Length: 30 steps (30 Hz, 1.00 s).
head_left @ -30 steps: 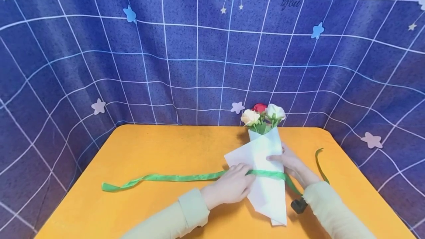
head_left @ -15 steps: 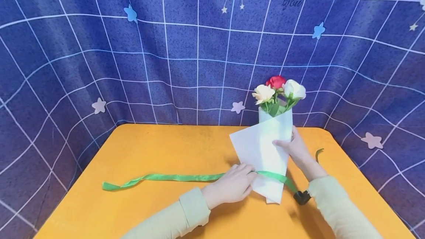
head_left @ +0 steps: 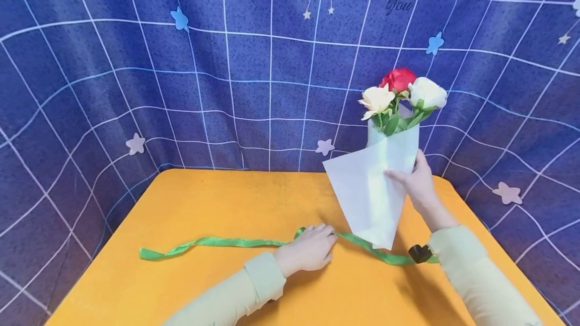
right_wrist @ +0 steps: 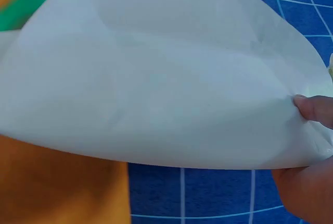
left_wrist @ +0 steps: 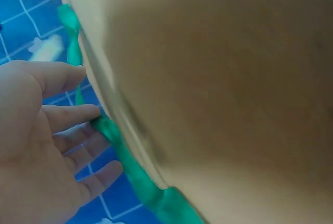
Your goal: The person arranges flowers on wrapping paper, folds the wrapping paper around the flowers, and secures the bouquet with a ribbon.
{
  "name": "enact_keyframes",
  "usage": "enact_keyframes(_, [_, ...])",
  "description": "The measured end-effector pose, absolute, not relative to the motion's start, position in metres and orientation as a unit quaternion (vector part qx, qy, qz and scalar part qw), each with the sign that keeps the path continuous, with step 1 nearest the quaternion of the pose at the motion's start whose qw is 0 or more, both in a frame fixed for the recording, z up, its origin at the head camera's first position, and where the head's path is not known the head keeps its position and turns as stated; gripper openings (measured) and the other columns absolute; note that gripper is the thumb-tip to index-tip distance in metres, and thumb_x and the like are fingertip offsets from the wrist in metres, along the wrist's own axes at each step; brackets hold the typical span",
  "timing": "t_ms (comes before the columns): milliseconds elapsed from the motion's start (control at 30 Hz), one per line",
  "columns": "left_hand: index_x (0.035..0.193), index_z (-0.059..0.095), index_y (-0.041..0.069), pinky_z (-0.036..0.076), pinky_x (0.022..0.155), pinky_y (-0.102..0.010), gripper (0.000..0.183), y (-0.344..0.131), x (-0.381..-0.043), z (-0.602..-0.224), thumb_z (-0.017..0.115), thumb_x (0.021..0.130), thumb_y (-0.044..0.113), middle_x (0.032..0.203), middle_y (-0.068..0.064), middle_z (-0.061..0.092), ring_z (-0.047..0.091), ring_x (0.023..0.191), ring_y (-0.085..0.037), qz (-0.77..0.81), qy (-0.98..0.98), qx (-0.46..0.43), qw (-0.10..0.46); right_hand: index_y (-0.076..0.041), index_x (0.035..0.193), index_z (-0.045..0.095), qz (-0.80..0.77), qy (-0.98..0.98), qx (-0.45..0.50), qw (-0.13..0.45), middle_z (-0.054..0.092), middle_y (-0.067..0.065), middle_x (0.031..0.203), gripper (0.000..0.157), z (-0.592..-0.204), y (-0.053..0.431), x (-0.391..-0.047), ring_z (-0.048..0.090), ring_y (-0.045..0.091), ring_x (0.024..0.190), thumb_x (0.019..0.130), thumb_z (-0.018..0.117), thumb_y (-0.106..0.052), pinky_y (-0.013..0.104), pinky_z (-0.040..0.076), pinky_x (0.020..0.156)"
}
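Observation:
My right hand (head_left: 420,184) holds a bouquet wrapped in white paper (head_left: 369,185), thumb in front and fingers behind. Out of its top stand a red rose (head_left: 397,79), a cream rose (head_left: 378,99) and a white rose (head_left: 427,93) with green leaves. The bouquet is raised and tilts to the right, its lower tip close over a green ribbon (head_left: 235,242). My left hand (head_left: 309,248) rests low on the table at the ribbon's middle. In the left wrist view its fingers (left_wrist: 78,112) are loosely extended, fingertips at the ribbon (left_wrist: 132,169), thumb apart.
The yellow table (head_left: 217,205) has rounded far corners. Behind it and along both sides hangs a blue curtain (head_left: 254,99) with white grid lines and stars. A black wrist camera (head_left: 420,253) shows by the right sleeve, over the ribbon's right part.
My right hand has lifted the bouquet up and to the right, off the ribbon. The left hand has shifted slightly left, and the ribbon now bunches up behind it.

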<state>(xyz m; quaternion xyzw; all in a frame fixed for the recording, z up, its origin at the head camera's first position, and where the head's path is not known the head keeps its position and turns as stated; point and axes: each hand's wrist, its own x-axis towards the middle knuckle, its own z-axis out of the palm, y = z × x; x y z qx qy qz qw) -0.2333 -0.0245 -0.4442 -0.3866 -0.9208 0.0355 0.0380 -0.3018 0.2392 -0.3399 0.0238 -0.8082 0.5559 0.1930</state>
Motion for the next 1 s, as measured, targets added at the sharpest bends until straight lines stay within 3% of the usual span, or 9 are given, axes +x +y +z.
enact_keyframes(133, [0.125, 0.059, 0.017, 0.042, 0.09, -0.034, 0.034, -0.03, -0.239, -0.448, 0.054, 0.095, 0.032, 0.13, 0.001, 0.05, 0.044, 0.118, -0.016, 0.023, -0.927, -0.373, 0.017, -0.012, 0.133, 0.035, 0.574, -0.796, 0.031, 0.192, 0.048, -0.005, 0.11, 0.07, -0.329, 0.238, -0.299, 0.051, 0.008, 0.093, 0.077, 0.076, -0.006, 0.019, 0.047, 0.074])
enact_keyframes(267, [0.12, 0.062, 0.019, 0.041, 0.085, -0.032, 0.027, -0.034, -0.24, -0.444, 0.054, 0.095, 0.027, 0.129, -0.001, 0.051, 0.044, 0.114, -0.017, -0.013, -0.927, -0.374, 0.034, -0.019, 0.128, 0.036, 0.607, -0.773, 0.049, 0.176, 0.049, -0.006, 0.107, 0.067, -0.325, 0.231, -0.292, 0.054, 0.008, 0.091, 0.077, 0.076, -0.003, 0.018, 0.049, 0.071])
enact_keyframes(500, [0.111, 0.062, 0.009, 0.045, 0.084, -0.035, 0.024, -0.043, -0.241, -0.422, 0.051, 0.09, 0.009, 0.11, -0.003, 0.06, 0.052, 0.105, -0.022, -0.144, -0.939, -0.285, 0.126, -0.019, 0.13, 0.035, 0.634, -0.757, 0.068, 0.142, 0.051, -0.003, 0.109, 0.071, -0.324, 0.22, -0.277, 0.057, 0.011, 0.091, 0.075, 0.079, -0.007, 0.021, 0.052, 0.069])
enact_keyframes(600, [0.112, 0.059, 0.005, 0.046, 0.089, -0.036, 0.027, -0.05, -0.239, -0.406, 0.047, 0.087, 0.002, 0.109, -0.005, 0.06, 0.053, 0.105, -0.023, -0.248, -0.93, -0.217, 0.16, -0.019, 0.131, 0.034, 0.645, -0.75, 0.067, 0.129, 0.051, -0.002, 0.109, 0.073, -0.324, 0.214, -0.271, 0.057, 0.012, 0.092, 0.075, 0.079, -0.007, 0.023, 0.054, 0.069])
enact_keyframes(733, [0.115, 0.051, 0.002, 0.047, 0.083, -0.033, 0.031, -0.056, -0.232, -0.385, 0.042, 0.086, -0.003, 0.106, -0.009, 0.054, 0.051, 0.097, -0.02, -0.381, -0.879, -0.157, 0.24, -0.019, 0.131, 0.034, 0.661, -0.738, 0.072, 0.113, 0.051, 0.001, 0.11, 0.074, -0.328, 0.206, -0.265, 0.059, 0.014, 0.092, 0.074, 0.079, -0.005, 0.028, 0.056, 0.069])
enact_keyframes(900, [0.115, 0.046, -0.001, 0.043, 0.08, -0.031, 0.036, -0.054, -0.217, -0.365, 0.043, 0.081, -0.011, 0.107, -0.013, 0.047, 0.046, 0.094, -0.021, -0.43, -0.813, -0.163, 0.357, -0.018, 0.133, 0.033, 0.655, -0.746, 0.066, 0.102, 0.05, 0.003, 0.113, 0.075, -0.334, 0.197, -0.261, 0.059, 0.015, 0.092, 0.074, 0.079, -0.008, 0.031, 0.056, 0.07])
enact_keyframes(1000, [0.118, 0.046, -0.001, 0.04, 0.091, -0.035, 0.041, -0.044, -0.204, -0.359, 0.048, 0.078, -0.009, 0.117, -0.013, 0.045, 0.044, 0.105, -0.024, -0.4, -0.811, -0.192, 0.381, -0.016, 0.134, 0.032, 0.649, -0.752, 0.056, 0.101, 0.049, 0.004, 0.114, 0.076, -0.337, 0.191, -0.261, 0.058, 0.016, 0.092, 0.075, 0.079, -0.009, 0.031, 0.056, 0.07])
